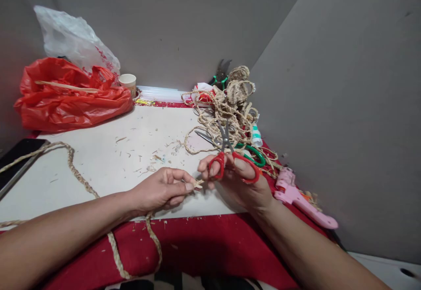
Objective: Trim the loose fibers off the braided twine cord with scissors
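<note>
My left hand (166,189) pinches the end of a braided straw rope (79,176) between thumb and fingers. From that hand the rope hangs over the front edge, loops back up under the forearm and runs left across the board. My right hand (245,189) is closed around red-handled scissors (225,143), with thumb and fingers through the handles. The scissor blades stand partly apart, pointing away from me. The right fingertips are close to the rope's short end; I cannot tell whether they touch it.
A tangled heap of rope (238,97) lies at the back right, near green-handled scissors (256,154) and a pink glue gun (302,202). Back left are a red plastic bag (72,106) and a paper cup (128,83). A phone (19,163) lies left; scraps dot the white board (108,171).
</note>
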The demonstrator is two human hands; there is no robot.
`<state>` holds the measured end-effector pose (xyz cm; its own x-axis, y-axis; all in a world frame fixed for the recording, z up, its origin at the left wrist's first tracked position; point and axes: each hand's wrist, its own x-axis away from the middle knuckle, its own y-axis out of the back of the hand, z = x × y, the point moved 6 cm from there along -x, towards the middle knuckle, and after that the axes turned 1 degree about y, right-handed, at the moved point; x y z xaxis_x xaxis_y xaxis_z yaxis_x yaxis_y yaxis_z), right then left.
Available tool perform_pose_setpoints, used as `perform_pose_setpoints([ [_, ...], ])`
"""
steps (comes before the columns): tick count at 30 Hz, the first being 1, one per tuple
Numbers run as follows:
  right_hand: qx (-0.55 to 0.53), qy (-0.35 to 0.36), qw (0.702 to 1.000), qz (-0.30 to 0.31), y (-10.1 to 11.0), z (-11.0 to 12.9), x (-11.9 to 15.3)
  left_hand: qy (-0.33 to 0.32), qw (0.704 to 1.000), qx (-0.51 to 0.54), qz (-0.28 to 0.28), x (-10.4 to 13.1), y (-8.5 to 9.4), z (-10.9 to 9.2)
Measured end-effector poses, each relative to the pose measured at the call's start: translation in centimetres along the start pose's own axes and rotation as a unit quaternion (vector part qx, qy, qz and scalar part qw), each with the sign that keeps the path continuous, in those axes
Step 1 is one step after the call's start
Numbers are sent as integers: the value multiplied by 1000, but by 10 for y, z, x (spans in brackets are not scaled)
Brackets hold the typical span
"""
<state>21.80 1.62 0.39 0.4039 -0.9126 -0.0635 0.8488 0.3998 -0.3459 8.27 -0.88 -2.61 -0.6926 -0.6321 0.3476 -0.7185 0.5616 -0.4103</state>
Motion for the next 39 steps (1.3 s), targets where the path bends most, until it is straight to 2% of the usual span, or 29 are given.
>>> perform_pose_setpoints([
  [3,57,-61,996,14,13,-1,1,-12,998,51,-30,-2,11,-1],
  [7,87,-97,991,24,30,4,3,-37,989,130,-53,-4,26,-6],
  [10,125,-124,983,49,30,0,4,-48,981,178,-54,-6,32,-7],
  [12,199,-142,967,66,25,-8,5,-54,978,198,-48,-8,35,-7],
  [14,322,-141,933,80,20,-15,5,-66,975,206,-50,-9,37,-8],
  [18,556,-53,824,97,9,-13,3,-80,976,194,-59,-10,38,-8],
  [21,641,-4,762,93,5,-7,3,-83,977,188,-55,-11,38,-8],
  [27,755,24,652,68,3,1,4,-74,981,176,-41,-11,36,-6],
  [31,786,41,614,58,2,2,6,-77,983,159,-51,-10,34,-7],
  [39,800,75,591,77,-8,-1,10,-85,986,99,-102,-8,33,-7],
])
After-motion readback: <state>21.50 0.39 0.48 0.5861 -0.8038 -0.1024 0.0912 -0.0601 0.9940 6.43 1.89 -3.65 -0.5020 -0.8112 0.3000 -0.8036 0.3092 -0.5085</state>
